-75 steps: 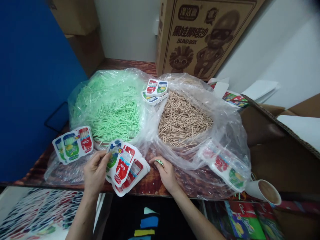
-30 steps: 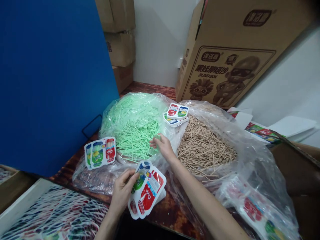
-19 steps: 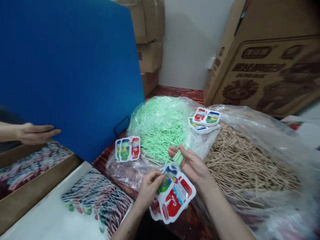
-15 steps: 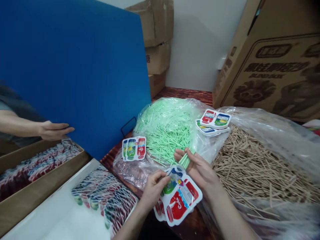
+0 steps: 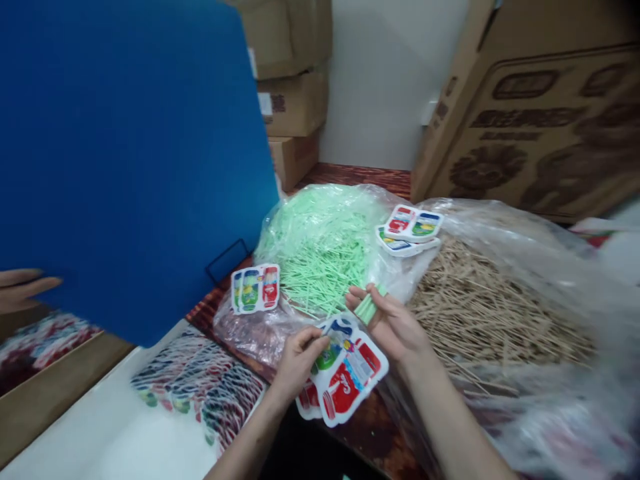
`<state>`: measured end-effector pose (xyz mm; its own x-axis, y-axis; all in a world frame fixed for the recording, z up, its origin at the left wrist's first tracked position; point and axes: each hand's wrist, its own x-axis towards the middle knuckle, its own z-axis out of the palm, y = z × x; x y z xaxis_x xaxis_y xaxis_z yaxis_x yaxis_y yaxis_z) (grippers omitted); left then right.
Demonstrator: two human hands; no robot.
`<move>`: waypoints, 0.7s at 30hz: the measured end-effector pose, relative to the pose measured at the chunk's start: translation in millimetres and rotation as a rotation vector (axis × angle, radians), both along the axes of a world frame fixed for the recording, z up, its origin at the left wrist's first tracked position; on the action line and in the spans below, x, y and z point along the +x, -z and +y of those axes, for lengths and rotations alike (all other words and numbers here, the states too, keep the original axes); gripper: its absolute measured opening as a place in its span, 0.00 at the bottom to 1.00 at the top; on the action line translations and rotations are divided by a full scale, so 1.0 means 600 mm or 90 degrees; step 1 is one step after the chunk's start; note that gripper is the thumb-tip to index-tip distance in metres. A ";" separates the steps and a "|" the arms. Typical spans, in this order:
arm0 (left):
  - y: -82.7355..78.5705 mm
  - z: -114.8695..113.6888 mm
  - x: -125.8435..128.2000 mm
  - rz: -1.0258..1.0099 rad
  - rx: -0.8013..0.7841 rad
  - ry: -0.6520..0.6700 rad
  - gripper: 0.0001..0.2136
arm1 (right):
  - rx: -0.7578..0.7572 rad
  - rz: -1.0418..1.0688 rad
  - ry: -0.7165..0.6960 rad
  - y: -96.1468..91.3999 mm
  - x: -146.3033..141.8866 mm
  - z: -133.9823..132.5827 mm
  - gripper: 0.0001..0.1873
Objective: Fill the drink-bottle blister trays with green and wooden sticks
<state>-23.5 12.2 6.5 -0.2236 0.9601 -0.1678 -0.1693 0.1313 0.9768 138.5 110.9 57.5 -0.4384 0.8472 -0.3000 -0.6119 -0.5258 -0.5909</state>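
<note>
My left hand (image 5: pixel 296 361) grips the left edge of a printed plastic tray pack (image 5: pixel 345 379), red, green and blue, held over a few more like it at the table's front edge. My right hand (image 5: pixel 393 325) is closed on a small bundle of green sticks (image 5: pixel 371 306) just above that pack. Behind lies a clear bag heaped with green sticks (image 5: pixel 323 243). To its right a clear bag holds brown sticks (image 5: pixel 480 310). One pack (image 5: pixel 255 289) rests left of the green heap, and two more packs (image 5: pixel 411 227) sit between the bags.
A blue board (image 5: pixel 125 153) stands at the left. Another person's hand (image 5: pixel 23 288) shows at the left edge over a cardboard box of packs (image 5: pixel 45 347). A white tray of stacked packs (image 5: pixel 165 393) lies below. A printed carton (image 5: pixel 540 113) stands behind.
My right hand reached into the green heap and came back with a bundle of green sticks, now held above the pack. The view swung left. The other person's hand drew back leftward.
</note>
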 end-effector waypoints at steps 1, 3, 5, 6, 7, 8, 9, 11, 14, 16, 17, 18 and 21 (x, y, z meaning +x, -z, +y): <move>0.002 0.000 -0.001 0.004 -0.005 0.002 0.13 | 0.013 -0.002 0.009 -0.002 0.000 -0.001 0.05; 0.005 0.002 -0.002 0.012 -0.009 0.014 0.13 | 0.029 0.000 0.030 -0.008 -0.001 -0.002 0.06; 0.006 0.004 0.000 0.008 -0.014 0.025 0.12 | 0.033 0.010 0.045 -0.014 -0.003 -0.003 0.06; 0.005 0.005 0.002 -0.001 -0.020 0.028 0.12 | 0.032 0.018 0.050 -0.017 -0.004 -0.004 0.06; 0.004 0.005 0.005 -0.013 -0.027 0.031 0.12 | 0.032 0.026 0.050 -0.019 -0.006 -0.005 0.06; 0.002 0.006 0.009 -0.027 -0.035 0.033 0.13 | 0.033 0.033 0.048 -0.020 -0.007 -0.006 0.06; 0.000 0.006 0.013 -0.039 -0.041 0.032 0.13 | 0.036 0.036 0.044 -0.021 -0.009 -0.007 0.06; -0.001 0.008 0.022 -0.056 -0.052 0.029 0.14 | 0.043 0.032 0.038 -0.020 -0.011 -0.009 0.08; 0.004 0.010 0.032 -0.085 -0.062 0.028 0.14 | 0.043 0.013 0.031 -0.015 -0.008 -0.014 0.11; 0.010 0.011 0.036 -0.105 -0.065 0.033 0.13 | 0.041 -0.012 0.027 -0.014 -0.002 -0.021 0.12; 0.013 0.012 0.038 -0.111 -0.066 0.037 0.13 | 0.046 -0.028 0.027 -0.014 0.002 -0.025 0.13; 0.016 0.012 0.039 -0.112 -0.065 0.041 0.12 | 0.058 -0.049 0.027 -0.016 0.006 -0.030 0.13; 0.019 0.014 0.040 -0.087 -0.039 0.043 0.10 | 0.138 -0.155 -0.014 -0.028 0.021 -0.042 0.12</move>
